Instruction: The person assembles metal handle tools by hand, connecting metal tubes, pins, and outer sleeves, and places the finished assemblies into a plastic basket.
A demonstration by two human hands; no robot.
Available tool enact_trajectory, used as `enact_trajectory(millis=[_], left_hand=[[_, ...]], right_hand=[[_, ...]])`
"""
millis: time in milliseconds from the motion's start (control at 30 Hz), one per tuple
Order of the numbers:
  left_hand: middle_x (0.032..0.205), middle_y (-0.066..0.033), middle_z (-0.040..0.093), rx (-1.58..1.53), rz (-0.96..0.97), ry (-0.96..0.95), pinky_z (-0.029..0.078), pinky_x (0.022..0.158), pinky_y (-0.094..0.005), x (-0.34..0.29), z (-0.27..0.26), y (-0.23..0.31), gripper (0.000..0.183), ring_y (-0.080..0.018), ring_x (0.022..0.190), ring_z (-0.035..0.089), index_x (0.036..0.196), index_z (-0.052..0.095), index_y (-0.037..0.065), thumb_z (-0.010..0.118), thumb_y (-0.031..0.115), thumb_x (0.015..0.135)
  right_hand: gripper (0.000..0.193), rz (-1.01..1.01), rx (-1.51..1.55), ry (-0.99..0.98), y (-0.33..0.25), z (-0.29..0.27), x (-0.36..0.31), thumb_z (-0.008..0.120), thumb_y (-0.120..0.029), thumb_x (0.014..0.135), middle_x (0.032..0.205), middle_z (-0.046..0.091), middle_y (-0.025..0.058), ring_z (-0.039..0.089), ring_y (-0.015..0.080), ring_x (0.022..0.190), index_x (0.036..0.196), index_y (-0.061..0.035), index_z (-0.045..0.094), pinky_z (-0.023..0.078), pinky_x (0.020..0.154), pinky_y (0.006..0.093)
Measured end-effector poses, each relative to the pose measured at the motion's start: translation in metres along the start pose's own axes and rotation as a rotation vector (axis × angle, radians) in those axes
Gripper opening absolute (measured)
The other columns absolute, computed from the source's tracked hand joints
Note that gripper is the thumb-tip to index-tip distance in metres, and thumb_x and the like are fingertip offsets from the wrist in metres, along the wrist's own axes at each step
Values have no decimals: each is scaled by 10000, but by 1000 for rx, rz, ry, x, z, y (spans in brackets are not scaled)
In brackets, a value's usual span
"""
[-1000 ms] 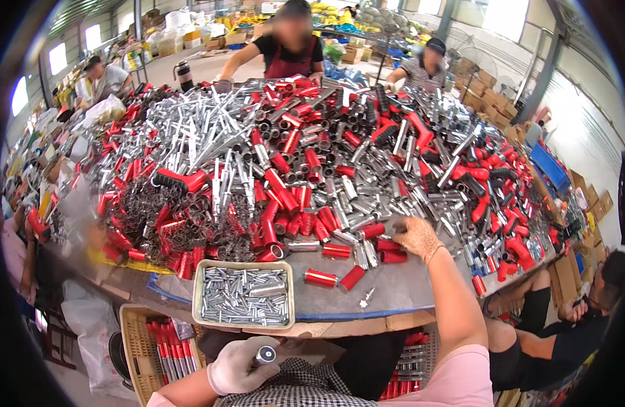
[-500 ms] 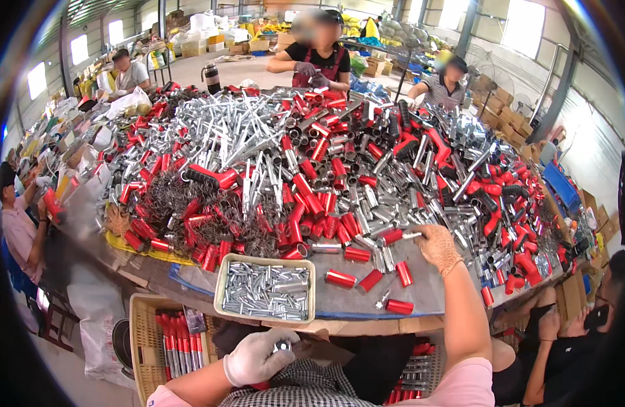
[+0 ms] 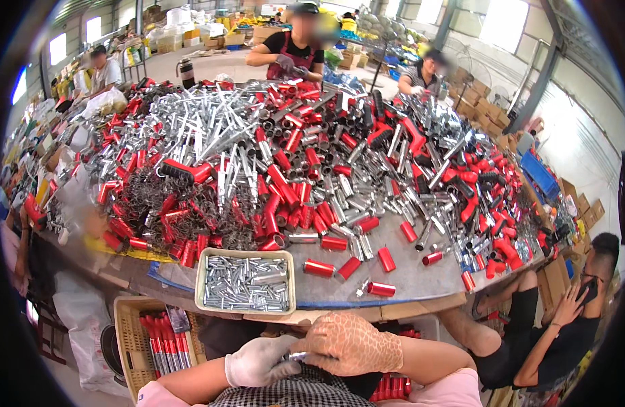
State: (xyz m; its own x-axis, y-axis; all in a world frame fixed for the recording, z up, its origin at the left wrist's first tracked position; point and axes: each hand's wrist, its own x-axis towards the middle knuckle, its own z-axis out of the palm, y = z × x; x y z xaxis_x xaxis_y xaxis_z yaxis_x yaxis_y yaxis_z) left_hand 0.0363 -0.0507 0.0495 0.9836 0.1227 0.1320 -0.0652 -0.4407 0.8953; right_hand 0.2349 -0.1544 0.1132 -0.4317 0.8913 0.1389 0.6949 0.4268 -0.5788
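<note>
Both my hands meet low in front of me, over a checked apron. My left hand (image 3: 258,361), in a pale grey glove, is closed round a shiny metal part (image 3: 298,356); most of that part is hidden by fingers. My right hand (image 3: 350,342), in an orange patterned glove, curls over the same spot from the right, its fingertips bent down against the part. What the right fingers pinch is hidden. Just beyond stands a cream tray (image 3: 243,311) of small silver pins (image 3: 241,285). Several red sleeves, such as one red sleeve (image 3: 381,289), lie loose on the table.
A large heap of silver tubes, red sleeves and red-and-black handles (image 3: 183,171) covers the table (image 3: 428,281). Below left, a yellow basket (image 3: 127,349) holds red-and-silver pieces (image 3: 164,349). Several people sit round the table; a person (image 3: 584,325) at right holds a phone.
My right hand has come back from the loose parts on the table to meet my left hand at my lap. The head view has turned slightly, bringing the person with the phone further in.
</note>
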Motion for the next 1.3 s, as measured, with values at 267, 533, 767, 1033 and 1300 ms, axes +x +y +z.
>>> enact_trajectory(millis=[267, 533, 767, 1033, 1300], left_hand=[[941, -219, 627, -47, 60, 239, 499, 794, -446, -14, -20, -6, 393, -414, 896, 618, 1127, 524, 12, 577, 351, 937], [992, -194, 628, -66, 78, 275, 500, 777, -426, -16, -17, -28, 336, -370, 916, 619, 1175, 594, 59, 567, 293, 936], [963, -188, 612, -106, -5, 289, 488, 770, -426, -20, -28, -38, 315, -370, 895, 602, 1110, 584, 61, 574, 323, 936], [1063, -197, 631, -91, -9, 188, 501, 820, -414, -31, -35, -32, 424, -360, 971, 620, 1267, 533, 64, 591, 321, 934], [1062, -200, 628, -100, 9, 209, 502, 823, -408, -43, -42, -33, 425, -355, 970, 621, 1266, 529, 50, 581, 320, 942]], right_hand=[[385, -105, 45, -280, 18, -24, 64, 655, -178, 796, 833, 654, 83, 619, 307, 769, 1164, -74, 608, 496, 719, 397], [287, 492, -761, 352, 229, -92, 113, 686, -220, 655, 851, 655, 185, 618, 386, 835, 875, -36, 688, 491, 785, 489], [309, 753, -1016, -74, 289, -82, 159, 683, -310, 690, 976, 688, 179, 658, 340, 934, 860, -59, 744, 515, 837, 444], [458, 894, -1132, -81, 293, -81, 164, 650, -483, 699, 901, 715, 159, 674, 329, 945, 895, -79, 747, 522, 852, 397], [359, 828, -690, 304, 276, -109, 129, 748, -280, 542, 770, 670, 224, 655, 387, 784, 762, 0, 698, 520, 766, 429]])
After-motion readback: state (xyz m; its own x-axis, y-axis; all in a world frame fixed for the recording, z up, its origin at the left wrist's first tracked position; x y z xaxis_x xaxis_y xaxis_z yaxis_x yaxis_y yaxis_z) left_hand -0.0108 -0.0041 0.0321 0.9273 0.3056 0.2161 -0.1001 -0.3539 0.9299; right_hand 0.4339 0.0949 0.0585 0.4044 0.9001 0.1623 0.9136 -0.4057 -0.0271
